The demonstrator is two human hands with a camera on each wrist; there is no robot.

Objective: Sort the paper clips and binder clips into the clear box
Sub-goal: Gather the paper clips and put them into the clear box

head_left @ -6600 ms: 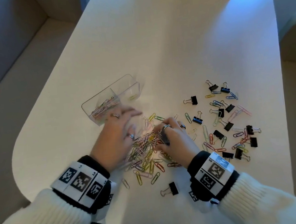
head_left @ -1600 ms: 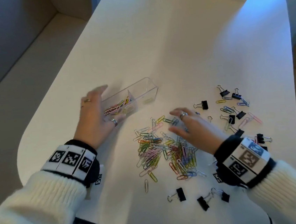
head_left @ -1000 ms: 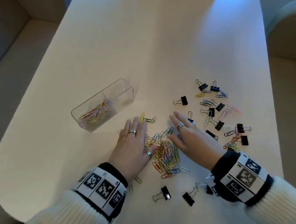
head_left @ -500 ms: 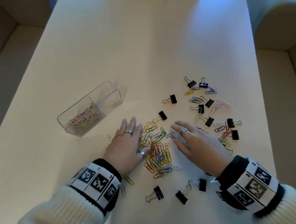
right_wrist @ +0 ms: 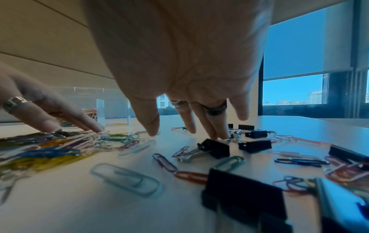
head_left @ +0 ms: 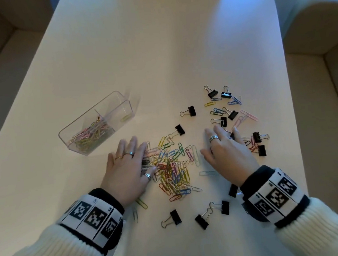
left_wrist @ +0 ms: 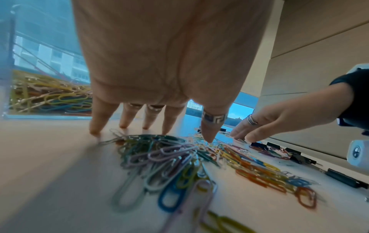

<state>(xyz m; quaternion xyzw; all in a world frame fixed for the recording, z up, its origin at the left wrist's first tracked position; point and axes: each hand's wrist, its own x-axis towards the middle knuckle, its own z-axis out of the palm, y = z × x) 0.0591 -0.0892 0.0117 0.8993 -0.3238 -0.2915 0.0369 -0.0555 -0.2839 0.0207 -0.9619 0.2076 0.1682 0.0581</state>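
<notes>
From the head view, I am holding my left hand (head_left: 127, 172) flat and released on the left edge of the heap of paper clips (head_left: 173, 167), and my right hand (head_left: 227, 153) is lying released on the right of it, among the mixed clips. The clear box (head_left: 95, 123) is standing on the worktop (head_left: 155, 46) up and to the left of the heap, so the left hand is the nearer one to it. Its long axis is running from near-left to far-right. The near compartment is holding many paper clips; in the far one I am seeing only one yellow clip. I am counting about fourteen binder clips (head_left: 190, 111) outside; the paper clips are too many to count.

From the left wrist view, my fingers (left_wrist: 95, 119) are pointing down straight, tips touching the worktop and the heap's edge, grasping nothing. The box is just behind them on the left.

From the right wrist view, my fingertips (right_wrist: 219, 134) are touching the wire handle of one binder clip (right_wrist: 215, 149), not pinching it. The box wall is showing behind the left hand.
</notes>
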